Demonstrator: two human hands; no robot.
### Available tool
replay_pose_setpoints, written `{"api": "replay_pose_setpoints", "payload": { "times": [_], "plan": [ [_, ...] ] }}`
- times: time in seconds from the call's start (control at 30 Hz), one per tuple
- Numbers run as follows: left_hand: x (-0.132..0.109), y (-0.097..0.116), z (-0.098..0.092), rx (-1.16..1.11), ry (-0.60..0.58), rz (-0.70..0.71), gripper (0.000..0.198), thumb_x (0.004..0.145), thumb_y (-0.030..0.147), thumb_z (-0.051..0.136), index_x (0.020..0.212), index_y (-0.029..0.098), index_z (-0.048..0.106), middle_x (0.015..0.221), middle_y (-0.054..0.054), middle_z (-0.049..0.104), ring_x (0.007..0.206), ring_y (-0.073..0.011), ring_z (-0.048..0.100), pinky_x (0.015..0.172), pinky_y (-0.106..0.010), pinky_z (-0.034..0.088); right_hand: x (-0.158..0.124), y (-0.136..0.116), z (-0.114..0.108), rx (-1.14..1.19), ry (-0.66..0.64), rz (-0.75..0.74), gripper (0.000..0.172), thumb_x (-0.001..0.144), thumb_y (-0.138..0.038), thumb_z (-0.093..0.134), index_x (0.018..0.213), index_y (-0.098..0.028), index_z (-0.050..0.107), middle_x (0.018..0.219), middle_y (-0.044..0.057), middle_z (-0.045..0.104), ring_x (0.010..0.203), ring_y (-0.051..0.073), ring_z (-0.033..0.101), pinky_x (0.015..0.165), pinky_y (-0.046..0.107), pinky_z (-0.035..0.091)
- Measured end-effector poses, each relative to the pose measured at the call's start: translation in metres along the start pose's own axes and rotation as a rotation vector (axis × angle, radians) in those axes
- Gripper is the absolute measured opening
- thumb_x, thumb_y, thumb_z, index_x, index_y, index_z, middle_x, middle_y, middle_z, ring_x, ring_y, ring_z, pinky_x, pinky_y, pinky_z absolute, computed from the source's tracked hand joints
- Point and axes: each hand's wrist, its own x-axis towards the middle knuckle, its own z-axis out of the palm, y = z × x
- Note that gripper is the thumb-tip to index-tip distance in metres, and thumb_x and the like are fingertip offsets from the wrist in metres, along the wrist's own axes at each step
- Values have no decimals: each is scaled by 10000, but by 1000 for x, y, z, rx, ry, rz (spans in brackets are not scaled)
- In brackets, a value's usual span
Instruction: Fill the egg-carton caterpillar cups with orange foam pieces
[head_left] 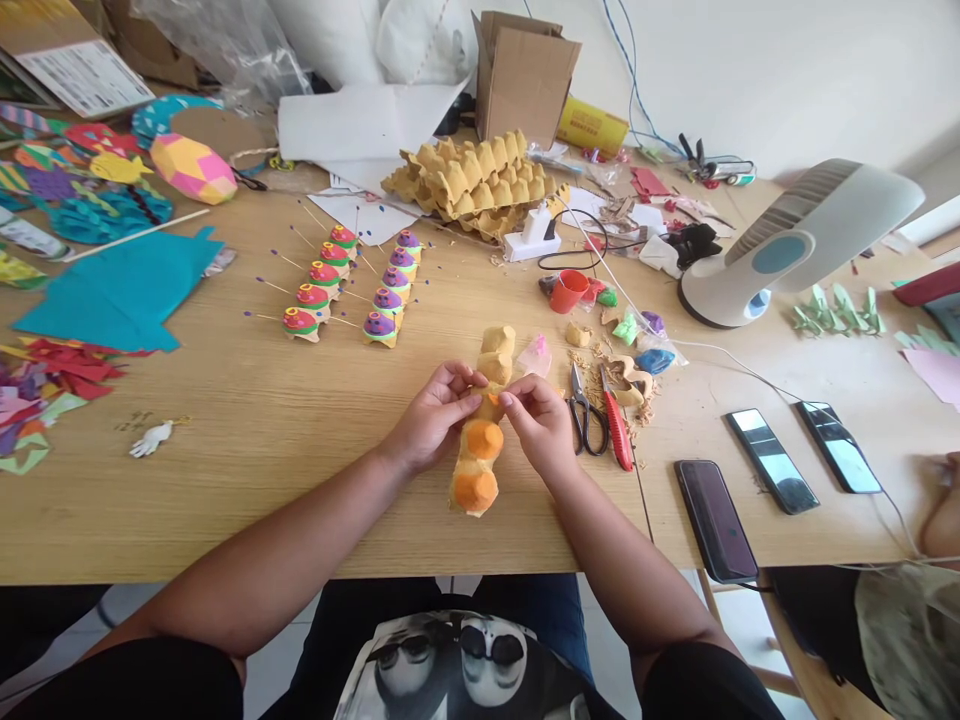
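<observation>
A strip of egg carton [496,345] lies lengthwise before me, its two nearest bumps covered in an orange clay-like layer [480,440]. My left hand [442,410] grips the strip's left side near the middle bump. Thumb and fingers of my right hand [536,415] pinch a small piece of orange clay [493,398] against that bump. Beyond my left hand stand two finished-looking egg carton caterpillars, one red and green [311,295], one purple [386,300], with pin-like sticks poking out. Scissors [585,412] and a red utility knife [616,425] lie right of my right hand.
Stacked egg trays [480,175] and a power strip [531,238] sit at the back. To the right are a white fan [780,250], several phones [776,460] and a cable. Blue felt [127,285] and paper scraps [60,385] lie left. A red cup [568,290] stands near clay lumps. Another person's arm shows far right.
</observation>
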Motion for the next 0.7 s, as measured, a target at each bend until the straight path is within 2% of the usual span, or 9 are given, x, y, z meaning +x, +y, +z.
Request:
{"api": "replay_pose_setpoints", "payload": {
  "times": [0.2, 0.33, 0.4, 0.57, 0.7],
  "plan": [
    [0, -1, -2, 16, 6, 15, 413, 727, 187, 854, 984, 248, 536, 1004, 44, 646, 875, -101, 650, 838, -263, 538, 1, 4, 5, 106, 45, 31, 429, 807, -606, 762, 948, -260, 551, 790, -19, 509, 694, 145, 474, 637, 287, 443],
    [1, 0, -4, 39, 14, 28, 425, 722, 209, 863, 990, 257, 536, 1014, 44, 657, 888, -111, 657, 817, -266, 530, 2, 8, 2, 113, 53, 33, 430, 936, -694, 521, 962, -264, 531, 779, -17, 504, 639, 140, 452, 609, 292, 431],
    [0, 0, -3, 34, 28, 31, 424, 719, 204, 869, 994, 269, 554, 1012, 47, 664, 892, -116, 659, 808, -269, 526, 3, 9, 0, 121, 57, 70, 438, 955, -706, 464, 964, -271, 517, 757, -22, 505, 618, 141, 458, 594, 293, 427],
    [2, 1, -5, 12, 52, 49, 432, 700, 211, 889, 994, 287, 582, 1027, 37, 675, 925, -145, 659, 822, -289, 540, 2, 11, 1, 226, -36, 272, 498, 878, -686, 623, 1175, -297, 534, 749, -39, 572, 656, 150, 562, 625, 281, 479],
    [3, 0, -9, 66, 27, 61, 438, 729, 215, 872, 1042, 277, 572, 1048, 33, 658, 916, -125, 650, 808, -256, 525, -2, 13, 6, 397, -79, 329, 564, 858, -597, 698, 1296, -312, 484, 895, -10, 680, 764, 173, 651, 707, 308, 540]
  ]
}}
